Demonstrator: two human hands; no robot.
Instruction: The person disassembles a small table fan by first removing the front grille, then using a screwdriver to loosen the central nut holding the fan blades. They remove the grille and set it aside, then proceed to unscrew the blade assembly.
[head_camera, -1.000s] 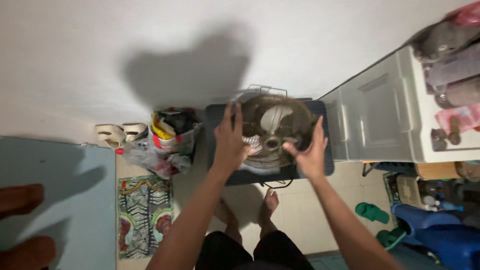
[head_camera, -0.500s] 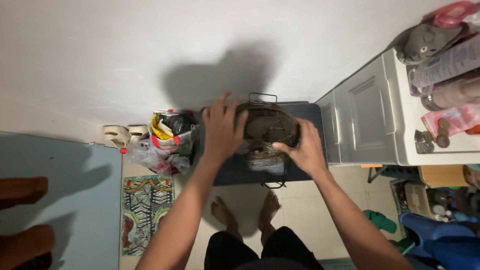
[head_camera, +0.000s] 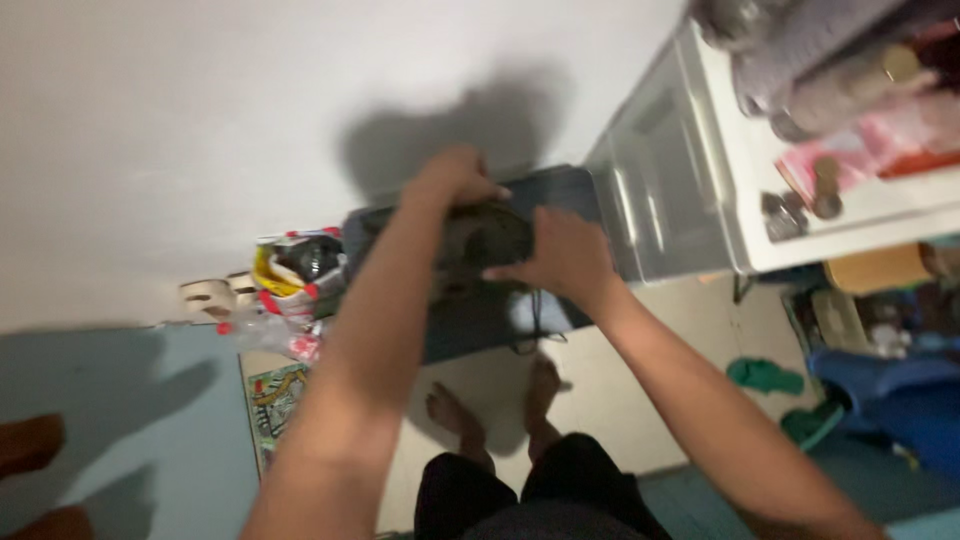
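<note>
Gripping round wire-caged metal fan (head_camera: 480, 240) w/ both hands, left hand (head_camera: 455, 180) & right hand (head_camera: 555, 255) fingers clamped on it, now lowered onto dark grey box (head_camera: 470, 320), frame centre.

Seen from above, blurred: the left hand (head_camera: 455, 178) and right hand (head_camera: 553, 255) grip a round wire-caged fan (head_camera: 478, 238) over a dark box (head_camera: 560, 195), beside a white cabinet (head_camera: 660, 190), 2 bare feet (head_camera: 455, 420) below.
</note>
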